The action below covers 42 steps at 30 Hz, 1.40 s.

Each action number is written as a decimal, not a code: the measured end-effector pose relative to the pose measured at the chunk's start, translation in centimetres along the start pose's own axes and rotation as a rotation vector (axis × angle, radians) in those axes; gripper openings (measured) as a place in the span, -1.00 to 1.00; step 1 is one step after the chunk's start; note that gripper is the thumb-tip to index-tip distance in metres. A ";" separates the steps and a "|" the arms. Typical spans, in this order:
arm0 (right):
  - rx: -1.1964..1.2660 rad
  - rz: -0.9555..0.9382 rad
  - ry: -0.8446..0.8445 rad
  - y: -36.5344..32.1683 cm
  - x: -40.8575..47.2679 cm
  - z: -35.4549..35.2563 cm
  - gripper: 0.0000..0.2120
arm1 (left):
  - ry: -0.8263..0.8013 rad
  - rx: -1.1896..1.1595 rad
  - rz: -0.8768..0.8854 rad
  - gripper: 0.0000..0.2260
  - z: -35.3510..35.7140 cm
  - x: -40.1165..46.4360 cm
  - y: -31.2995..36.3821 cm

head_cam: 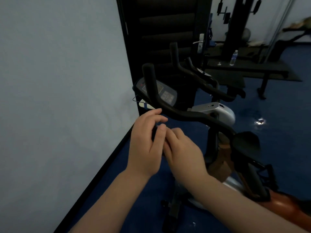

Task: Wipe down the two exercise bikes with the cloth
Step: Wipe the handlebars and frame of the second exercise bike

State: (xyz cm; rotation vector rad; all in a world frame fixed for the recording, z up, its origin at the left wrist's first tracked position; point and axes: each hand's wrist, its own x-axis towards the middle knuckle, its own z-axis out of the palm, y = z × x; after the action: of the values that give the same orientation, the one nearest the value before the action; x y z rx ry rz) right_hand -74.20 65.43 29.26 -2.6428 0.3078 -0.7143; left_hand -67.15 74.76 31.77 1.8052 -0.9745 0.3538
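— Which step are you on?

— I judge I'm between wipes. My left hand [145, 145] and right hand [182, 151] meet just below the near exercise bike's handlebar [190, 116]. The left fingers curl round something small and dark; I can't tell if it's the cloth. The right fingers are hidden behind the left hand, so I can't tell their grip.

— Where are the bikes?

— The near bike is right before me, console [165, 94] by the wall [58, 89], saddle [246, 140] at my right. The second exercise bike [213, 91] stands just beyond, before the dark door [166, 31].

— Next move?

— Probably lift to the handlebar and wipe along it. The wall crowds the left; the blue floor [277, 123] leaves room on the right.
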 end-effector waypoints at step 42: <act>0.104 0.842 0.007 7.1 0.8 -1.7 -0.49 | 0.149 0.591 0.385 -0.79 3.2 0.9 -2.7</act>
State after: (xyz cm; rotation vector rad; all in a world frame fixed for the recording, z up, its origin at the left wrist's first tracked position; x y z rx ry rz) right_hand -75.20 58.26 27.96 -2.1031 1.2375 -0.4242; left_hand -65.18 71.98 29.23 2.0588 -1.1919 1.0941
